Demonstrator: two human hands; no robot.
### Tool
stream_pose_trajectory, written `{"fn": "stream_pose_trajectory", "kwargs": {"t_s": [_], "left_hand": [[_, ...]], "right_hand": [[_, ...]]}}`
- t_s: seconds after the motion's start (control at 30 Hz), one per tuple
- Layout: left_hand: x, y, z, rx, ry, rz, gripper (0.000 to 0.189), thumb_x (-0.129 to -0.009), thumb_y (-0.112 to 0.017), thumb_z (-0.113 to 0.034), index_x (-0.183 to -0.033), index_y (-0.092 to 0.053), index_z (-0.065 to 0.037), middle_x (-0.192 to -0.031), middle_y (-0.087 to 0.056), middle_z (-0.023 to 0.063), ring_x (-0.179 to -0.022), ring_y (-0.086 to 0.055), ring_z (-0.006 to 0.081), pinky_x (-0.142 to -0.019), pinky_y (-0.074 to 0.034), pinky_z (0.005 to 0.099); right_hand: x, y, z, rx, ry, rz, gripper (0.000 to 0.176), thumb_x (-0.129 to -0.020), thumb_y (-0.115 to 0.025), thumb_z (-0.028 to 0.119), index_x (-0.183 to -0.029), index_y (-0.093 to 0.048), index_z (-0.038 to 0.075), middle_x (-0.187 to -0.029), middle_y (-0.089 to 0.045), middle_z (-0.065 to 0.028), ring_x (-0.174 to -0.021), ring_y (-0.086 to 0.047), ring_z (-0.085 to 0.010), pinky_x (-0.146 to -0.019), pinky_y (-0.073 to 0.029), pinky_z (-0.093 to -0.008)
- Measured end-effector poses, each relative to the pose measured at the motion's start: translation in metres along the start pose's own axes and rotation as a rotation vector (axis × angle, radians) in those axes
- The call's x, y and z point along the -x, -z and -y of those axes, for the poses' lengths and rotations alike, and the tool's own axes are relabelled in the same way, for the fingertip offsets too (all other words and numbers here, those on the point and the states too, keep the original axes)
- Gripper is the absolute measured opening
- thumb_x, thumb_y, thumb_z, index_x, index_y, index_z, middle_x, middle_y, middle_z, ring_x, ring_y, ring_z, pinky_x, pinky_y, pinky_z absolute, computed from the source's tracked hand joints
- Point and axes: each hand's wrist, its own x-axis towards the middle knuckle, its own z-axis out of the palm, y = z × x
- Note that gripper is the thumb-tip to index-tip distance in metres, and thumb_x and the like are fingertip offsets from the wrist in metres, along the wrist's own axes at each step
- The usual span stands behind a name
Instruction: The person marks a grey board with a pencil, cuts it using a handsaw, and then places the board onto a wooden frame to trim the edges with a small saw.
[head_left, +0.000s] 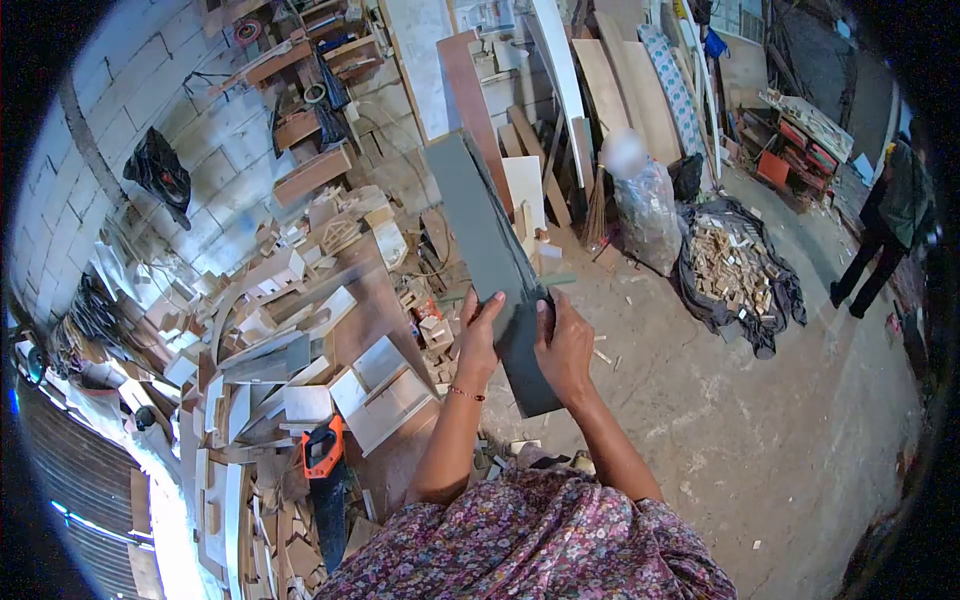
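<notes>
A long dark-grey board (pixel 470 220) is held up in front of me, tilted with its far end to the left. Along its right side runs a dark, ragged-looking edge. My left hand (pixel 479 340) is closed on the board's left edge near the lower end, thumb on the face. My right hand (pixel 565 345) grips the opposite edge at about the same height, its thumb also against the face. The fingers behind the board are hidden. A hand saw (pixel 325 480) with an orange-and-black handle lies among wood pieces at the lower left, apart from both hands.
Wood offcuts (pixel 290 330) are heaped on the left. A black sheet (pixel 700 300) holding small wood scraps lies on the floor at right, beside a filled clear plastic bag (pixel 645 215). Long panels (pixel 600 90) lean at the back. A person (pixel 890 215) stands at far right.
</notes>
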Motion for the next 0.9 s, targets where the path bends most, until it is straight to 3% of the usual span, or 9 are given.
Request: {"fn": "stream_pose_trajectory", "kwargs": {"t_s": [0.17,0.33,0.37,0.43,0.47,0.57,0.63,0.73,0.9], "left_hand": [[0.002,-0.012,-0.009,-0.009,0.094,0.1,0.033,-0.07,-0.06,-0.004,-0.101,-0.048,-0.005,-0.093,-0.052,0.0008,-0.085,-0.048,0.0111,-0.075,-0.039,0.0253],[-0.001,-0.022,-0.009,-0.148,0.04,0.089,0.031,-0.068,-0.061,-0.005,-0.097,-0.049,-0.004,-0.091,-0.054,0.0017,-0.084,-0.049,0.0115,-0.075,-0.038,0.0247],[-0.001,-0.024,-0.009,-0.161,0.047,0.094,0.034,-0.068,-0.061,-0.004,-0.099,-0.048,-0.004,-0.093,-0.052,0.0012,-0.085,-0.048,0.0099,-0.075,-0.037,0.0232],[-0.002,-0.024,-0.006,-0.191,0.035,0.093,0.034,-0.068,-0.061,-0.004,-0.099,-0.048,-0.004,-0.093,-0.052,0.0012,-0.085,-0.048,0.0097,-0.076,-0.037,0.0229],[-0.002,-0.023,-0.003,-0.225,0.025,0.09,0.034,-0.068,-0.061,-0.004,-0.099,-0.047,-0.003,-0.093,-0.052,0.0012,-0.085,-0.048,0.0095,-0.076,-0.036,0.0225],[-0.001,-0.02,0.009,-0.132,0.039,0.162,0.034,-0.068,-0.061,-0.004,-0.1,-0.047,-0.004,-0.094,-0.052,0.0011,-0.086,-0.047,0.0091,-0.077,-0.037,0.0224],[0.008,-0.023,0.012,-0.114,0.061,0.198,0.034,-0.069,-0.061,-0.004,-0.1,-0.047,-0.004,-0.093,-0.052,0.0007,-0.085,-0.048,0.0089,-0.077,-0.037,0.0223],[0.017,-0.026,0.018,-0.082,0.085,0.262,0.034,-0.069,-0.06,-0.004,-0.101,-0.047,-0.004,-0.093,-0.053,0.0011,-0.084,-0.049,0.0098,-0.075,-0.038,0.0231],[0.022,-0.025,0.024,-0.098,0.131,0.29,0.029,-0.072,-0.059,-0.007,-0.098,-0.049,-0.004,-0.09,-0.053,-0.0004,-0.08,-0.049,0.0068,-0.072,-0.04,0.0211]], "right_hand": [[-0.002,0.0,-0.007,-0.102,-0.042,-0.018,0.02,-0.081,-0.045,0.016,-0.091,-0.05,-0.001,-0.058,-0.051,-0.0173,-0.051,-0.052,-0.0296,-0.048,-0.039,-0.0342],[-0.006,0.005,-0.014,-0.21,-0.146,-0.075,0.022,-0.082,-0.045,0.019,-0.088,-0.051,-0.001,-0.052,-0.045,-0.009,-0.046,-0.042,-0.0149,-0.045,-0.034,-0.0284],[-0.008,0.009,-0.016,-0.204,-0.145,-0.077,0.022,-0.082,-0.045,0.019,-0.088,-0.051,-0.001,-0.052,-0.045,-0.009,-0.046,-0.042,-0.0149,-0.045,-0.034,-0.0284],[-0.012,0.015,-0.017,-0.28,-0.24,-0.053,0.023,-0.081,-0.046,0.019,-0.09,-0.051,-0.001,-0.061,-0.053,-0.0186,-0.053,-0.053,-0.0285,-0.051,-0.04,-0.0352],[-0.014,0.017,-0.018,-0.277,-0.241,-0.056,0.023,-0.081,-0.046,0.019,-0.09,-0.051,-0.001,-0.061,-0.053,-0.0186,-0.053,-0.053,-0.0285,-0.051,-0.04,-0.0352],[-0.016,0.02,-0.026,-0.303,-0.239,-0.113,0.024,-0.077,-0.054,0.02,-0.082,-0.052,-0.003,-0.058,-0.053,-0.0099,-0.051,-0.05,-0.0194,-0.048,-0.038,-0.0319],[-0.016,0.015,-0.038,-0.536,-0.399,0.006,0.024,-0.073,-0.06,0.02,-0.071,-0.054,-0.003,-0.056,-0.05,-0.0014,-0.048,-0.045,-0.0115,-0.044,-0.035,-0.0263],[-0.015,0.015,-0.043,-0.814,-0.558,0.101,0.023,-0.07,-0.063,0.02,-0.064,-0.054,0.0,-0.055,-0.046,0.003,-0.045,-0.039,-0.0062,-0.04,-0.029,-0.0215],[-0.014,0.015,-0.055,-0.929,-0.642,0.125,0.018,-0.071,-0.063,0.018,-0.064,-0.053,0.005,-0.052,-0.044,0.0043,-0.04,-0.033,-0.0031,-0.037,-0.023,-0.0188]]}}
